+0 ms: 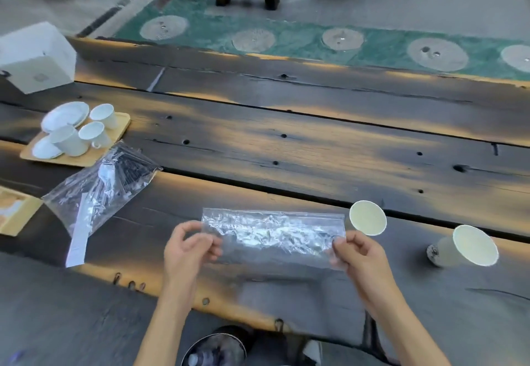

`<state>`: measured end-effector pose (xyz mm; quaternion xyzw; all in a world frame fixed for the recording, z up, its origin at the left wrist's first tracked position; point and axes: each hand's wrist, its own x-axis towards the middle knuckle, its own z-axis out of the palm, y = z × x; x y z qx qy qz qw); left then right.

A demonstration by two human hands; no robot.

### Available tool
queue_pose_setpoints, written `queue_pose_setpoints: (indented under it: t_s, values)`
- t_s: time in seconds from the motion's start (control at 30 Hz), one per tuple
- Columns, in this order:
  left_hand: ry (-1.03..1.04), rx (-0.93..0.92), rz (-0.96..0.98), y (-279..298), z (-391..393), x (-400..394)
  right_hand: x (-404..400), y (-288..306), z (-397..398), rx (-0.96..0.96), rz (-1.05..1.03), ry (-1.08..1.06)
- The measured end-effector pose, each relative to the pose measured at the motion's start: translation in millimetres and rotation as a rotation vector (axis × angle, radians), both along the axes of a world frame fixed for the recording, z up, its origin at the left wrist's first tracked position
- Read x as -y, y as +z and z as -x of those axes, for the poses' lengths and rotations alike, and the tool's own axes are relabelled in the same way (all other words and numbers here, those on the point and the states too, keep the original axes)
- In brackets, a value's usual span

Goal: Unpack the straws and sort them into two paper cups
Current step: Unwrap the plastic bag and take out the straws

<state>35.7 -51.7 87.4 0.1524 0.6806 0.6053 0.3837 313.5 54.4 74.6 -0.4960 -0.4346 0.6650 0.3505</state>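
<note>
A: so where's everything sitting right now?

B: both hands are up over the dark wooden worktop [286, 147] holding a clear plastic bag [272, 233] stretched flat between them. left hand [187, 251] has a pinch grip on the bag's left end, right hand [357, 253] pinches the right end, fingers closed on the plastic. bag's all crinkly and shiny, honestly can't tell if there are straws in it

A: and the cups?

B: two paper cups, both to the right. near cup [368, 218] is just behind the right hand, far cup [466, 246] is further right and looks tilted, mouth facing the camera. both look empty inside

A: anything else?

B: second clear bag [100, 190] lying off to the left with dark straws [132, 170] inside plus a white paper strip. behind that a wooden tray [120, 127] with white mugs and saucers, and a white box [37, 55] at the far left corner
</note>
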Motion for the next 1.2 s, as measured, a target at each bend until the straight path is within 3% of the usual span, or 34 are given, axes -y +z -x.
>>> queue_pose_setpoints:
  t_s: [0.23, 0.5, 0.87, 1.03, 1.1, 1.2]
  values:
    - [-0.084, -0.156, -0.132, 31, -40, 30, 27, 29, -31, -0.040, -0.095, 0.020]
    - [-0.186, -0.256, -0.241, 69, -44, 38, 50, 73, -44, -0.075, -0.232, -0.137]
    - [-0.234, -0.202, -0.350, 95, -37, 40, 78, 110, -48, -0.088, -0.371, -0.271]
    - [-0.217, -0.312, -0.340, 95, -37, 36, 80, 113, -43, -0.038, -0.365, -0.316]
    - [-0.201, -0.230, -0.355, 98, -42, 35, 78, 113, -42, 0.040, -0.387, -0.348]
    - [-0.229, -0.199, -0.350, 105, -55, 35, 77, 122, -36, 0.426, -0.527, -0.424]
